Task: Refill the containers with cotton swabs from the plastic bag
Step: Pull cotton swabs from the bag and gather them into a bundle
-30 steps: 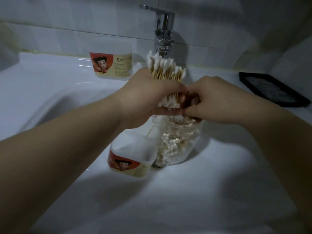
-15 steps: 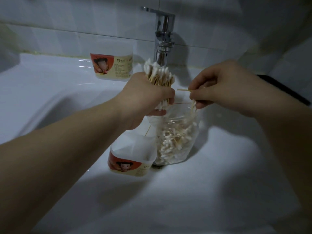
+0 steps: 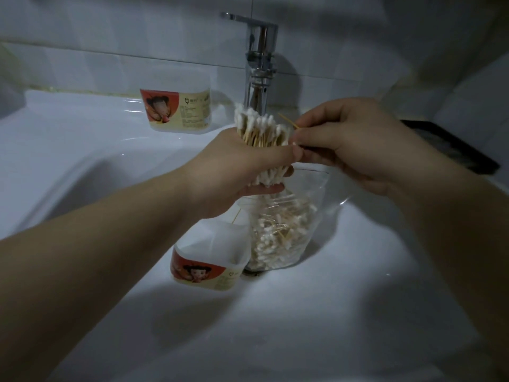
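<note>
My left hand (image 3: 242,166) is closed around an upright bundle of cotton swabs (image 3: 261,130), white tips showing above and below the fist. My right hand (image 3: 347,142) pinches a single swab (image 3: 289,123) against the right side of that bundle. Below both hands a clear plastic bag (image 3: 283,230) stands open in the sink basin, holding many loose swabs. An open white container (image 3: 212,260) with a red cartoon label sits just left of the bag, touching it. A second container (image 3: 177,110) with the same label stands on the sink ledge at the back.
A chrome faucet (image 3: 260,59) rises right behind the bundle. The white sink (image 3: 330,312) fills the lower view. A black tray (image 3: 451,147) lies on the ledge at the right. Tiled wall runs across the back.
My right hand rose out of the bag's mouth with a swab and brought it up to the bundle. My left hand shifted slightly while keeping its hold on the bundle.
</note>
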{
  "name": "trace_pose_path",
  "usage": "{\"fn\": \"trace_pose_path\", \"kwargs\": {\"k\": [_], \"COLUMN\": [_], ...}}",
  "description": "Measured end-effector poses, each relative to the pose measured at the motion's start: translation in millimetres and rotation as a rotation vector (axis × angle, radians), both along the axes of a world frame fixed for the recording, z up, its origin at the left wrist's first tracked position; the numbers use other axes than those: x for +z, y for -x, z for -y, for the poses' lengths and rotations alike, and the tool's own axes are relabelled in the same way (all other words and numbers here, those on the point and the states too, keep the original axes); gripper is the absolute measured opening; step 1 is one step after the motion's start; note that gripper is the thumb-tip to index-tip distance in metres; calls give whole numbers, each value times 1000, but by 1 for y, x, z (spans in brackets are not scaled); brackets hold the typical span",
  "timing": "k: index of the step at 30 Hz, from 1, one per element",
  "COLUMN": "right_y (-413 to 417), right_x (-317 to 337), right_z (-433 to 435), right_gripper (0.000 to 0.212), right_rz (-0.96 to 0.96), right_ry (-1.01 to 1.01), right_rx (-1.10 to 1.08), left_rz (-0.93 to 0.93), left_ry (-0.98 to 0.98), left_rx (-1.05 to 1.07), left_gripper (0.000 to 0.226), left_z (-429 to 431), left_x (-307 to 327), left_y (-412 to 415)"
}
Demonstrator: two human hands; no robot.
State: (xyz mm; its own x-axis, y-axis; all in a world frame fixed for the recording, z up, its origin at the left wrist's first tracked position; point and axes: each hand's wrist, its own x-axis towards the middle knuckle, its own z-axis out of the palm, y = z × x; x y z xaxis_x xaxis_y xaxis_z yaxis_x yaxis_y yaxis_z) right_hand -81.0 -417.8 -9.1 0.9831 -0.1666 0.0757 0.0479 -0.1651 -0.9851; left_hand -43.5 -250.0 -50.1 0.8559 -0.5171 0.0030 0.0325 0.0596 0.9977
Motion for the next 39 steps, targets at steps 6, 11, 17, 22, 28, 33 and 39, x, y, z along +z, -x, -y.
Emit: {"fn": "trace_pose_path", "kwargs": {"k": [6,11,17,22,28,33,39], "right_y": [1,-4,-1,4,5,9,16], "right_x": [1,2,9,3,-4,0,4], "right_z": [-2,8,14,7,-5,-6,-6], "right_gripper": [7,5,8,21,36,39,22], "right_rz": [-23,31,66,-72,-98,-70,-216], "right_ry": [-35,129,153,274,308,408,628], "right_rx": [-16,-119,-110,11,53,86,184], "left_rz": [-3,-27,-73,-98,-92,-113,-167], "left_ry": [-7,-13,30,77,76,79,163], "left_rx": [-47,-19,148,133,68,118,199], "left_gripper": [32,16,22,9,22,20,10], "left_z": [1,3,5,7,5,4,5], "left_x": [-2,-3,-5,-7,-4,-7,-4], "left_y": [-2,0,-6,-6,-3,-4,-5]}}
